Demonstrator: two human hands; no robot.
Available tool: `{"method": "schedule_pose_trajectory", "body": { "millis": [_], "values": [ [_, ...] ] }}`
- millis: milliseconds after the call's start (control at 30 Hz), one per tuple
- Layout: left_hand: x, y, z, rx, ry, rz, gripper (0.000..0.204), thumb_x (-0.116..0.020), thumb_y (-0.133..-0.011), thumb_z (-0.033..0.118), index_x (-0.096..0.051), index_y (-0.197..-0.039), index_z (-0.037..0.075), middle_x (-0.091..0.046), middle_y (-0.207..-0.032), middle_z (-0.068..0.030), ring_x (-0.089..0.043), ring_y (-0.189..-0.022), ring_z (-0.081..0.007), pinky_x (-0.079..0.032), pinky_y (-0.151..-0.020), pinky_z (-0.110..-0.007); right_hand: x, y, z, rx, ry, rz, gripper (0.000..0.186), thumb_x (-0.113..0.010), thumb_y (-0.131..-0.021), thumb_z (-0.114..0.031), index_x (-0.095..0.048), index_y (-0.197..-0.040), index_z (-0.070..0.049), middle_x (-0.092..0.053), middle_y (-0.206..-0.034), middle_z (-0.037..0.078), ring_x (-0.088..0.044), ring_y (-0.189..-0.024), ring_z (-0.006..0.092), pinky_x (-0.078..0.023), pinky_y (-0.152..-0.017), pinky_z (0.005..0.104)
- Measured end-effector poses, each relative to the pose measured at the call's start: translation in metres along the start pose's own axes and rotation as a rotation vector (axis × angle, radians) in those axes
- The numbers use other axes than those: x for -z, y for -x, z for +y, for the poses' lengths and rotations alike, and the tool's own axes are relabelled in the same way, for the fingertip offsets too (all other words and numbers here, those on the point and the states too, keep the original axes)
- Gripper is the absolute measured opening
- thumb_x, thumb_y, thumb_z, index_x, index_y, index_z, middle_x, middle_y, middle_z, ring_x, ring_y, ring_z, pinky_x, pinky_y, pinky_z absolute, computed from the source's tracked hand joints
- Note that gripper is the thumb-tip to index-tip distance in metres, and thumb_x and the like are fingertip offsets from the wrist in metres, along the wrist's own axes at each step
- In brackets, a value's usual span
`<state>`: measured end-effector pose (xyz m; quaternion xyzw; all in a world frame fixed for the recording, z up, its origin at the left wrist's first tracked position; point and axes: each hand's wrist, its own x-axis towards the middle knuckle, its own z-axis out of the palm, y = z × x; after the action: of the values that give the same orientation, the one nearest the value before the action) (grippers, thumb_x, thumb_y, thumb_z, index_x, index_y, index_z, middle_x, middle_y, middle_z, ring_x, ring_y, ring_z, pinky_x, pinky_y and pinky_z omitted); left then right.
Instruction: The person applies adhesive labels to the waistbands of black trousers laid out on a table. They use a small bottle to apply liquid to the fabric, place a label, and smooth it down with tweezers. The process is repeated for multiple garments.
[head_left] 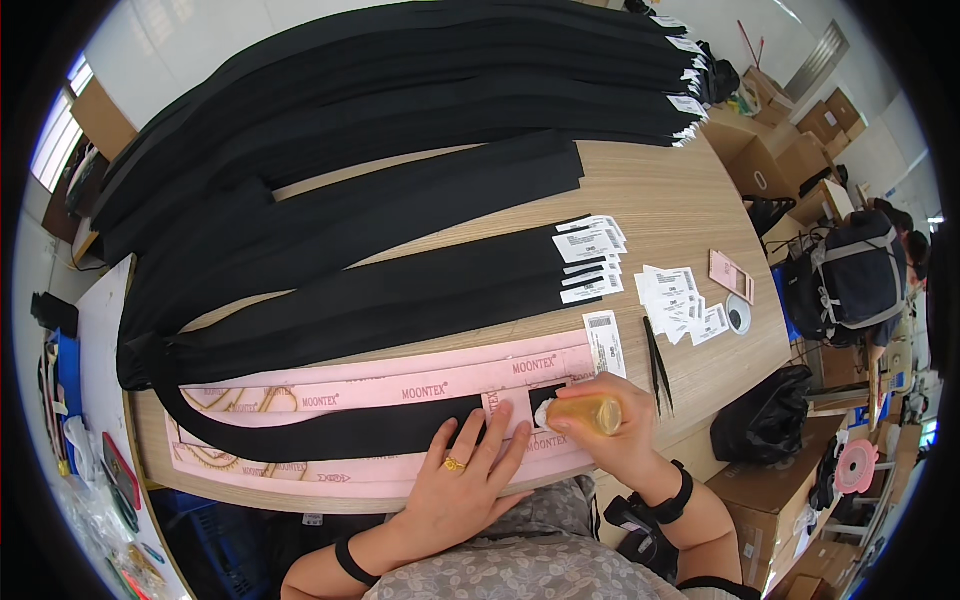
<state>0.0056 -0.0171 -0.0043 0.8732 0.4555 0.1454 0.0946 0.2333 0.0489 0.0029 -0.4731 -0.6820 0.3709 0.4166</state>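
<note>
My left hand lies with fingers spread over a black fabric strip and a small pink card on it. My right hand grips a bottle of amber liquid, its white tip at the strip's end, just right of the card. The strip lies on printed pink sheets along the table's front edge and curves back toward the pile at the left. A white label sits at the sheets' right end.
Black strips with white tags cover the table's back. At right lie loose labels, black tweezers, a pink card and a small round dish. Beyond are boxes, bags and a dark backpack.
</note>
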Motion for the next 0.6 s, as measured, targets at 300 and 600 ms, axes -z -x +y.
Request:
{"method": "schedule_pose_trajectory", "body": {
  "millis": [300, 600],
  "values": [
    [0.001, 0.001, 0.000, 0.001, 0.014, -0.002, 0.080, -0.081, -0.083, 0.051, -0.059, -0.147, 0.007, -0.045, -0.158, -0.0229, -0.050, -0.133, -0.0401, -0.046, -0.106, -0.057, 0.016, -0.002, 0.005, -0.090, 0.063, 0.120, 0.028, -0.093, -0.079, -0.009, -0.076, -0.102, -0.004, -0.076, -0.090, 0.010, -0.073, -0.082, 0.0190, -0.056, -0.073, 0.0307],
    [0.001, 0.001, -0.001, 0.001, 0.009, -0.008, 0.081, -0.081, -0.084, 0.051, -0.058, -0.148, 0.008, -0.045, -0.159, -0.0224, -0.050, -0.133, -0.0398, -0.045, -0.107, -0.057, -0.003, -0.014, 0.004, -0.038, -0.032, 0.066, 0.031, -0.093, -0.079, -0.009, -0.076, -0.104, -0.005, -0.076, -0.092, 0.009, -0.072, -0.083, 0.0184, -0.056, -0.073, 0.0300]
  ]
}}
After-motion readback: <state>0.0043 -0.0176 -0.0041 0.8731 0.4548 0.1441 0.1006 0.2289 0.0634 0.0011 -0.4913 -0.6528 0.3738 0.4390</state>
